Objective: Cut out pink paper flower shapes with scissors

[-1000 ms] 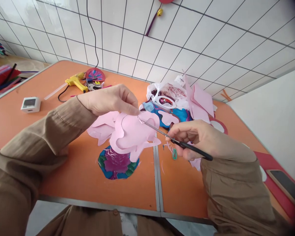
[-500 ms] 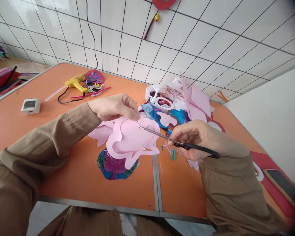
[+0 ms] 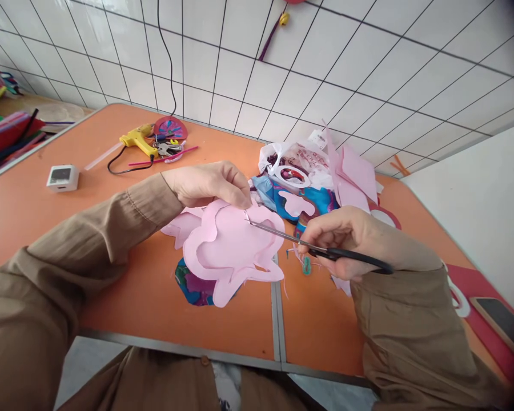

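Nearest to me, my right hand (image 3: 346,242) is closed through the black handles of the scissors (image 3: 317,246), whose thin blades point left into the pink paper cutout (image 3: 229,251). My left hand (image 3: 212,182) pinches the cutout's top edge just beside the blade tips. Compared with a second ago, the paper has turned a little and hangs lower over the colourful flower print (image 3: 192,288) on the orange worktop (image 3: 145,308), so I judge the cut has crept further along the wavy outline. Whether the blades are parted I cannot quite tell; they look nearly shut. Beyond lie a heap of pink scraps and a plastic bag (image 3: 308,165), then the yellow glue gun (image 3: 139,140) and a small white box (image 3: 62,177).
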{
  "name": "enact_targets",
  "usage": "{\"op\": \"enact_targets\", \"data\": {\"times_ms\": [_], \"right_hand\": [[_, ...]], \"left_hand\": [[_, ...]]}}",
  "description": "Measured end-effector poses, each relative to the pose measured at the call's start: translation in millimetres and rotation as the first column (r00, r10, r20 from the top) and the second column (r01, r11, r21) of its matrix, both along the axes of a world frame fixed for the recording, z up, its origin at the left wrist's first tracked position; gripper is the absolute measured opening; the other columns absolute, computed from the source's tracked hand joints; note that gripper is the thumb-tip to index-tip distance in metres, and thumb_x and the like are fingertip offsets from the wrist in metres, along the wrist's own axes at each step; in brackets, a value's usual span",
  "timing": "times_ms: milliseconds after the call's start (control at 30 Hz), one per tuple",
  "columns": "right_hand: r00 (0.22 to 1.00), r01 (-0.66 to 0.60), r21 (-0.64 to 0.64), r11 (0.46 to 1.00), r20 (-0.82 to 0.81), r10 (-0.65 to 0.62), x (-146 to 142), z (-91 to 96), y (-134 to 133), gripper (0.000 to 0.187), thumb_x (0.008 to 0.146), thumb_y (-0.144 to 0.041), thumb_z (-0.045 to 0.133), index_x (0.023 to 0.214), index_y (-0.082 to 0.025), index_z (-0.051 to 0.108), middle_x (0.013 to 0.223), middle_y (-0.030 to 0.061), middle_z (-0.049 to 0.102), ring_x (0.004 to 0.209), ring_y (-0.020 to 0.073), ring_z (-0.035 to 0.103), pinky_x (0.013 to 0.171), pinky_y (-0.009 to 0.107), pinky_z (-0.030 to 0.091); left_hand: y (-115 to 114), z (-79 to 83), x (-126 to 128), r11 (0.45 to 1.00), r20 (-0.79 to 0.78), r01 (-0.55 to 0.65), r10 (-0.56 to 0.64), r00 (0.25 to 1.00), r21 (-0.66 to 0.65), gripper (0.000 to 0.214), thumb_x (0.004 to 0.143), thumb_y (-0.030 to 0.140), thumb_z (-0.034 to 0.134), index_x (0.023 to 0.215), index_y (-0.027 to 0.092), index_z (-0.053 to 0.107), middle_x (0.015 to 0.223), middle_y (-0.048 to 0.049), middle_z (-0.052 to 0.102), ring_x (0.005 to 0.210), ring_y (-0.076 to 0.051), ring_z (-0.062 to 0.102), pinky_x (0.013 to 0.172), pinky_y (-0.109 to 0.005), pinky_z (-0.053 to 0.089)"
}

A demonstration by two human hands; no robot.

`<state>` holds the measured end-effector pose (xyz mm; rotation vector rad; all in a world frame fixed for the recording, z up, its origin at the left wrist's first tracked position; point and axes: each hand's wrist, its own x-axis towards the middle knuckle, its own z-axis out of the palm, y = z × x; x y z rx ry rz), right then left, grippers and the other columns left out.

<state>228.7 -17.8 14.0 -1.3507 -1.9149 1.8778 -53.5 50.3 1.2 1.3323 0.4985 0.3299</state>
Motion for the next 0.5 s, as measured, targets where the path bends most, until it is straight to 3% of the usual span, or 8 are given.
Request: {"op": "enact_targets", "data": {"times_ms": [133, 333, 500], "right_hand": [[0.999, 0.045, -0.005, 0.999, 0.009, -0.045, -3, 4.9, -4, 0.036, 0.056, -0.031, 0.084, 0.085, -0.017, 0.068, 0.056, -0.0057, 0.055, 0.037, 0.0060, 0.047, 0.032, 0.017, 0.041], [0.983, 0.183, 0.045, 0.982, 0.017, -0.184, -14, 11.7, -14, 0.031, 0.058, -0.027, 0.077, 0.084, -0.018, 0.064, 0.058, -0.0029, 0.061, 0.035, 0.0066, 0.047, 0.027, 0.016, 0.036], [0.982, 0.186, 0.047, 0.981, -0.006, -0.186, -17, 11.4, -14, 0.047, 0.056, -0.045, 0.082, 0.088, -0.018, 0.061, 0.052, -0.0025, 0.059, 0.036, 0.0093, 0.051, 0.028, 0.017, 0.039]], "left_hand": [[-1, 3.2, -1, 0.999, 0.019, -0.031, 0.031, 0.999, 0.025, 0.008, 0.066, 0.015, 0.079, 0.063, 0.010, 0.074, 0.054, -0.0044, 0.065, 0.049, -0.011, 0.057, 0.046, -0.021, 0.045], [-5, 14.8, -6, 0.964, -0.003, -0.235, 0.237, 0.971, 0.125, 0.017, 0.067, 0.017, 0.078, 0.054, 0.012, 0.068, 0.047, 0.0011, 0.053, 0.042, -0.004, 0.039, 0.039, -0.018, 0.028], [-6, 18.4, -6, 0.923, 0.000, -0.336, 0.342, 0.940, 0.185, 0.016, 0.070, 0.014, 0.072, 0.055, 0.012, 0.068, 0.050, -0.0010, 0.057, 0.045, -0.006, 0.047, 0.042, -0.018, 0.033]]}}
